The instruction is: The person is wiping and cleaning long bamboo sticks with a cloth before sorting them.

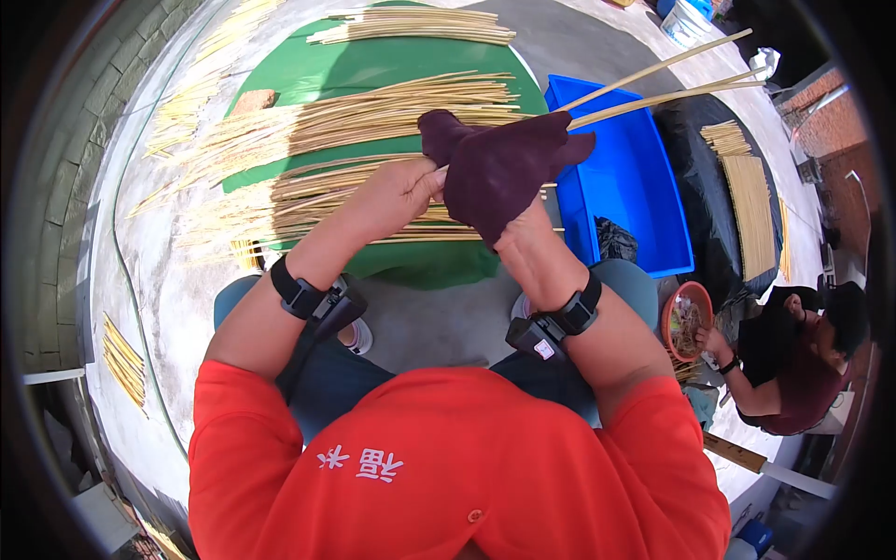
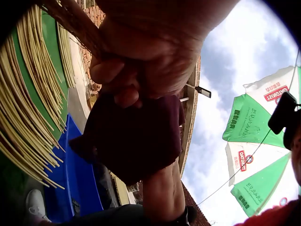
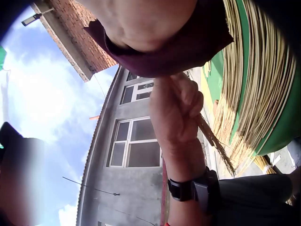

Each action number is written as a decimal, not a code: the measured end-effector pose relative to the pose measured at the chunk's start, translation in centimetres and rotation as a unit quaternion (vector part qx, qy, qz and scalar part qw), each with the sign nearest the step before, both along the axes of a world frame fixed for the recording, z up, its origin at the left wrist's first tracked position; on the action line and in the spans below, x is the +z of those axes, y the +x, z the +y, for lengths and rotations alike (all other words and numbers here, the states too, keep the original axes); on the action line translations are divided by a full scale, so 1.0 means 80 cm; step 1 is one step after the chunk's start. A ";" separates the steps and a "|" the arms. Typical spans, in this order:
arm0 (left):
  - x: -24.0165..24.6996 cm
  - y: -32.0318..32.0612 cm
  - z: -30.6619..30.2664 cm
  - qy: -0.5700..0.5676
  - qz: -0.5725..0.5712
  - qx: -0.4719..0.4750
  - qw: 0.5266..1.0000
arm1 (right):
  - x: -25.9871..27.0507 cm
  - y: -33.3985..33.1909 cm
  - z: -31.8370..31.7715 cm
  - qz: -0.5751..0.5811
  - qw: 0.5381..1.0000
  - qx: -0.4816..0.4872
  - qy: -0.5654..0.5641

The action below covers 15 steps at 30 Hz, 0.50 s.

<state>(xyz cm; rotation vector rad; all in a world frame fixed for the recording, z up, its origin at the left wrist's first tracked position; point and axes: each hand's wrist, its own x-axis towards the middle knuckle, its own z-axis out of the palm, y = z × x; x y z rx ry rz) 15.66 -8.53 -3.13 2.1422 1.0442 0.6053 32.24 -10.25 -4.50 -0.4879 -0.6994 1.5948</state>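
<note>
My left hand (image 1: 411,187) grips a few long thin stalks, fingers curled round them. In the right wrist view, their brown, bristly ends (image 3: 216,143) stick out behind that fist. A dark maroon cloth (image 1: 499,173) wraps the stalks just beyond my left fingers. Inside the cloth is my right hand (image 3: 146,21), its fingers hidden and its wrist emerging below. Pale stalks (image 1: 663,70) come out of the cloth's far side and reach toward the upper right, over a blue tub (image 1: 677,224).
Rows of cut stalks (image 1: 401,98) lie on a green sheet (image 1: 327,56) in front of me. A brick (image 1: 254,101) sits among them. At right, more stalks (image 1: 749,219) lie on black plastic. A seated person (image 1: 803,364) reaches to an orange basin (image 1: 669,322).
</note>
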 end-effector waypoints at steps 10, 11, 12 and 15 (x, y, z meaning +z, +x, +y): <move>0.025 -0.012 0.003 -0.018 0.006 -0.036 0.999 | -0.014 0.022 0.019 0.099 0.992 0.038 0.068; 0.026 -0.021 0.007 0.044 0.075 -0.020 0.996 | -0.008 0.032 0.021 0.090 0.993 0.034 0.074; 0.029 -0.030 0.011 0.108 0.140 0.000 0.984 | -0.001 0.042 0.024 0.085 0.994 -0.014 0.073; 0.035 -0.063 0.018 0.144 0.194 0.031 0.970 | 0.007 0.080 0.036 0.084 0.989 -0.094 0.075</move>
